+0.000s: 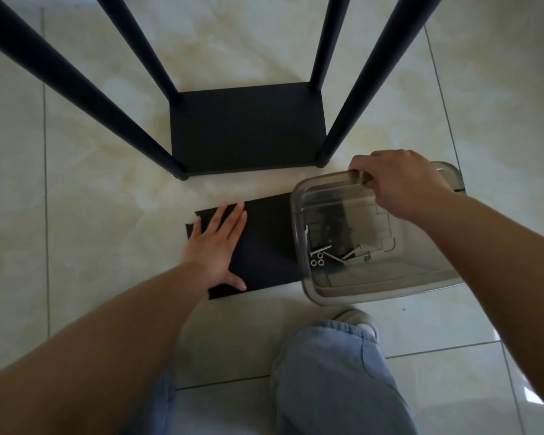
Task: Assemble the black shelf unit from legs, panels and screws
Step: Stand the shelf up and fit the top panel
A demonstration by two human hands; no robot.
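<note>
Black frame [247, 127] stands on the tile floor [107, 199], four legs [76, 89] rising from its base panel. Nearer us, our left hand [215, 246] lies flat, fingers spread, on a loose panel [264, 246]. Our right hand [396, 183] grips the far rim of a clear bin [374, 277] holding screws [321, 251] and washers [317, 262], overlapping that panel.

Black panels [247, 128] and legs [352, 102]; cream, marbled floor tiles [107, 136] with dark grout; smoky clear box [390, 277]; silver screws [321, 250]; pale blue jeans [336, 381].
</note>
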